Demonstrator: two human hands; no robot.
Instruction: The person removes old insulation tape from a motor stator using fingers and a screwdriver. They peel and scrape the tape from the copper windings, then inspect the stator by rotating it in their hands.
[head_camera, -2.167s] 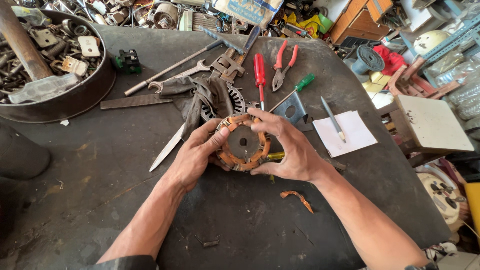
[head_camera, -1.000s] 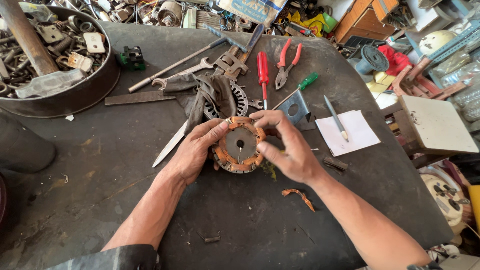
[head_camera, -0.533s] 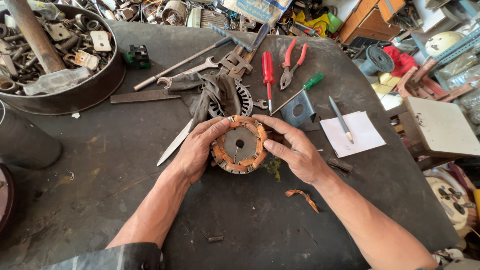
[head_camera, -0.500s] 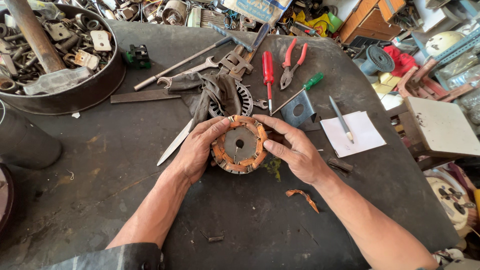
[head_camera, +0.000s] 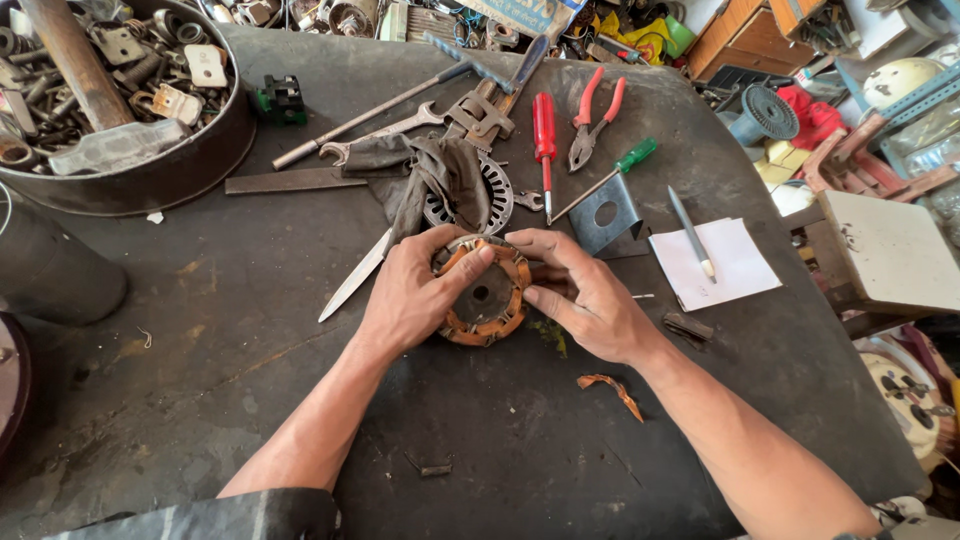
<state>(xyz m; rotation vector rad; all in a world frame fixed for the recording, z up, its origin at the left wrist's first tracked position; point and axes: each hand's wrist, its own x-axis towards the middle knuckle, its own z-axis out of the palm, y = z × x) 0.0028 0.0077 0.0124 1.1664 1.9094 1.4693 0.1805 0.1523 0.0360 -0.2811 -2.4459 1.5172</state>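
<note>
Mid-desk (head_camera: 200, 330), a round stator (head_camera: 487, 297) with orange windings is held flat on the dark top. It is cupped from the left by the left hand (head_camera: 410, 295), fingers curled over its rim, thumb pressed on the upper windings. Its right edge is pinched by the right hand (head_camera: 585, 300), fingers pressed together. Just behind lie a rag (head_camera: 430, 175), a knife (head_camera: 355, 278) and a red screwdriver (head_camera: 543, 125). At the far left corner sits a pan (head_camera: 150, 180) of scrap.
</note>
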